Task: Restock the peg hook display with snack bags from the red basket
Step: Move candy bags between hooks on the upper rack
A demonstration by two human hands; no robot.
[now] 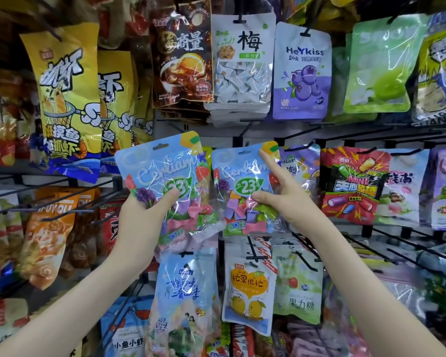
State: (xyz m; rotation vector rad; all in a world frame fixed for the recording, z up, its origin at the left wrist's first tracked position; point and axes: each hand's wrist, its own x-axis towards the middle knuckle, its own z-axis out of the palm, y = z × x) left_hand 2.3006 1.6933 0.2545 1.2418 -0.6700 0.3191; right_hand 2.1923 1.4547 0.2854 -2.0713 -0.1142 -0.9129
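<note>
Two matching light-blue candy bags marked "23" are held up in front of the peg hook display. My left hand (144, 217) grips the left bag (165, 173) at its lower left, thumb across the front; more bags seem stacked behind it. My right hand (281, 194) holds the right bag (242, 186) at its right side, thumb on the front and index finger stretched up along the edge toward its top corner. A black peg hook (298, 148) sticks out just above and right of that bag. The red basket is not in view.
Snack bags crowd the hooks all around: yellow shrimp-snack bags (70, 99) upper left, a blueberry bag (301, 73) above, a red candy bag (353, 186) to the right, a mango bag (250, 287) below. Bare black hooks (62, 202) jut out at left and lower right.
</note>
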